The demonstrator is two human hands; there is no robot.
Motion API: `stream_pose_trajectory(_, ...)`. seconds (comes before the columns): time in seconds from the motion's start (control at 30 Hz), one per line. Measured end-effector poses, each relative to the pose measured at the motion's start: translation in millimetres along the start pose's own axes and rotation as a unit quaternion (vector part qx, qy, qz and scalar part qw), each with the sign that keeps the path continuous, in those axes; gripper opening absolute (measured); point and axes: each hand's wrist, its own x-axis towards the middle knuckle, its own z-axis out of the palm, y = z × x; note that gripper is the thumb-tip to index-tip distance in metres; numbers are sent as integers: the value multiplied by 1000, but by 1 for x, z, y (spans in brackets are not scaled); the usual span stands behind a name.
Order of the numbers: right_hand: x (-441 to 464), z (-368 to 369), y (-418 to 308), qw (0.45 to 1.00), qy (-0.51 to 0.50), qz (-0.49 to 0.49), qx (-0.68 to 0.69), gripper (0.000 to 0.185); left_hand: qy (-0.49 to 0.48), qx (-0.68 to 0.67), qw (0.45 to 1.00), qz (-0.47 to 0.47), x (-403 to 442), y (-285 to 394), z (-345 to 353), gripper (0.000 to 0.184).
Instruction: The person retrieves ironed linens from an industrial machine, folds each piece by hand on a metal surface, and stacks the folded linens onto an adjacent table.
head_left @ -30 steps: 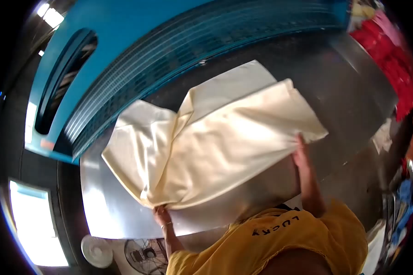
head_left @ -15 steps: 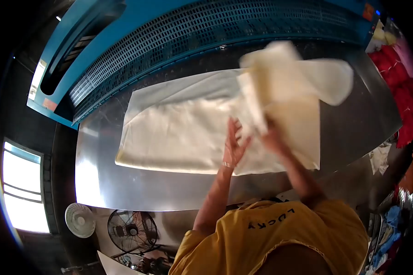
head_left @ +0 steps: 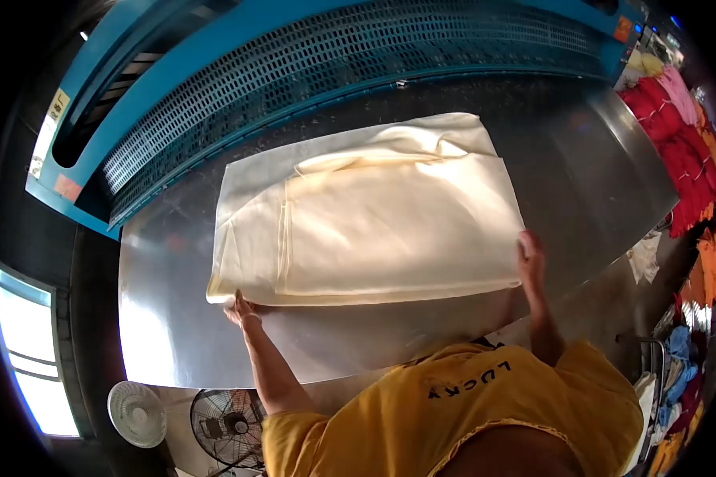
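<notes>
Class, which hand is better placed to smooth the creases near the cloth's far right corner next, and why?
Probably the right hand: it is at the cloth's right edge, nearer those creases; the left hand is at the near left corner.

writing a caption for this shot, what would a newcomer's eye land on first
Most likely the pale cream fabric, folded in layers at the middle of the shiny metal table, with a hand at each lower corner. Next, the long blue machine with its perforated panel along the far side, then the bright red cloth at the right edge.
</notes>
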Motion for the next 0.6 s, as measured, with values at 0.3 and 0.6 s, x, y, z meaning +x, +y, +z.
stream_pose_trajectory(0.3, 65, 14, -32, 809, -110, 340, 466, 24, -637, 149, 729, 201, -223, -14, 139, 12)
stream_pose_trajectory(0.6, 84, 67, -251, 731, -481, -156, 458, 43, -371, 47, 927, 16, -393, -86, 95, 29)
